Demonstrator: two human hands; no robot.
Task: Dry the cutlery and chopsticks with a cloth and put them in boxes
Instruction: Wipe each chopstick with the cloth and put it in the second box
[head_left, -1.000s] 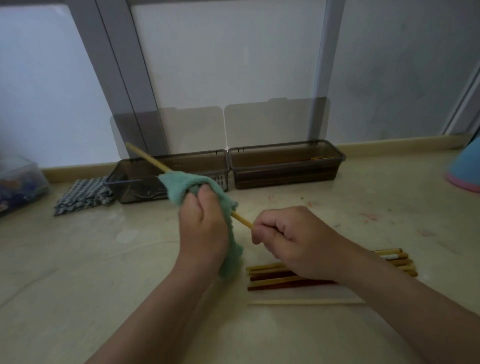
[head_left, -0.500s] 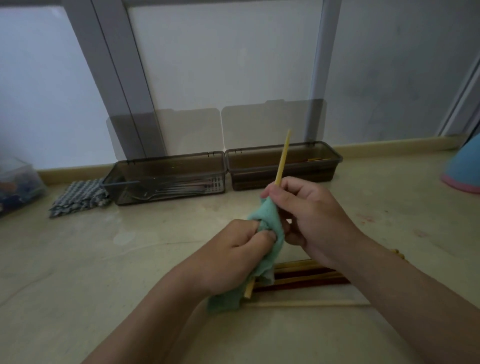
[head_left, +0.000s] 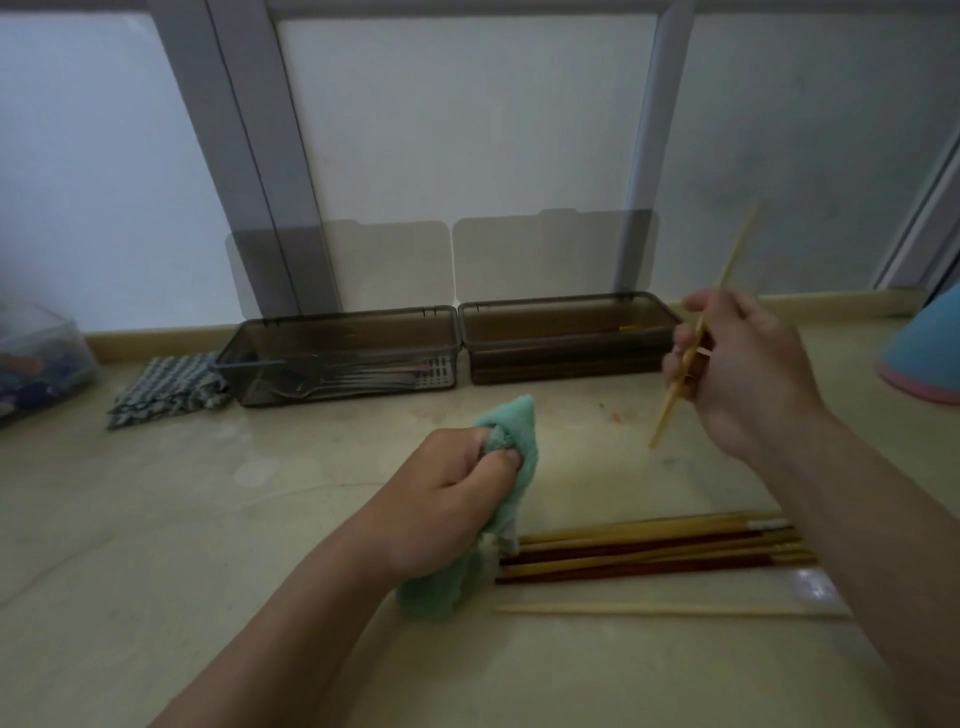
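A person's right hand (head_left: 748, 374) pinches a pale wooden chopstick (head_left: 667, 410) btwn thumb and fingers, holding it tilted in the air, lower tip pointing down-left, in front of the right-hand storage box (head_left: 566, 358) and not touching it. The left hand (head_left: 447, 499) grips a bunched green cloth (head_left: 511, 431), fingers curled tight round it, w/ the cloth's lower end hanging down to the counter (head_left: 208, 519); cloth and held chopstick are apart. Beside the cloth, on the counter, lies a pile of chopsticks (head_left: 649, 545), pale and dark red-brown mixed, w/ a single pale chopstick (head_left: 649, 609) lying alone just nearer the camera. At back, two smoky see-through boxes sit side by side w/ lids up against the window: the left-hand storage box (head_left: 343, 316) holds metal cutlery (head_left: 343, 382), incl. forks; the right one shows a yellowish stick end inside. A checked cloth (head_left: 166, 384) lies crumpled just left of the boxes.
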